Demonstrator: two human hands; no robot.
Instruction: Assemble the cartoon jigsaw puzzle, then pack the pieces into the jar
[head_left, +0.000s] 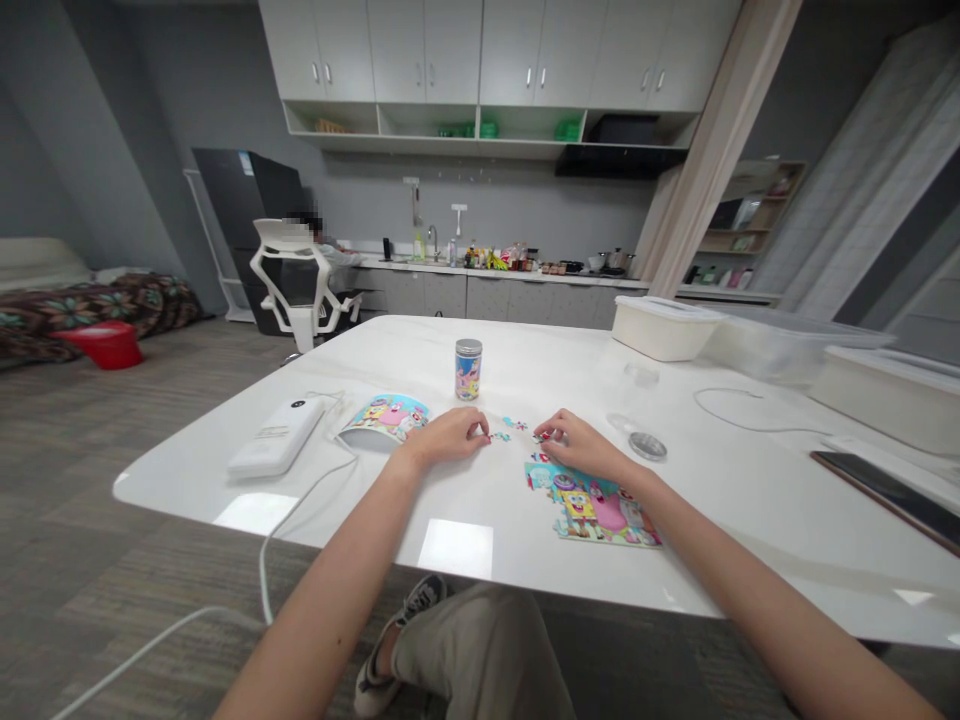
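A partly joined cartoon jigsaw puzzle (600, 512) lies flat on the white table, partly under my right forearm. My right hand (581, 445) is closed in a pinch on a small puzzle piece (541, 437), just above the puzzle's top edge. My left hand (452, 434) pinches at the edge of another puzzle piece (501, 437), its fingertips close to the tabletop. Between both hands lie a few loose pieces (517, 425). Left of my left hand, a curled picture card (386, 415) shows the same cartoon figures. Behind stands a cartoon-printed jar (469, 372) with a silver lid.
A white power bank (276, 440) with a cable sits at the left. A round lid (648, 446) lies right of my right hand. Lidded bins (664, 330) and a phone (889, 490) occupy the right side. A person sits on a white chair (300, 285) at the back.
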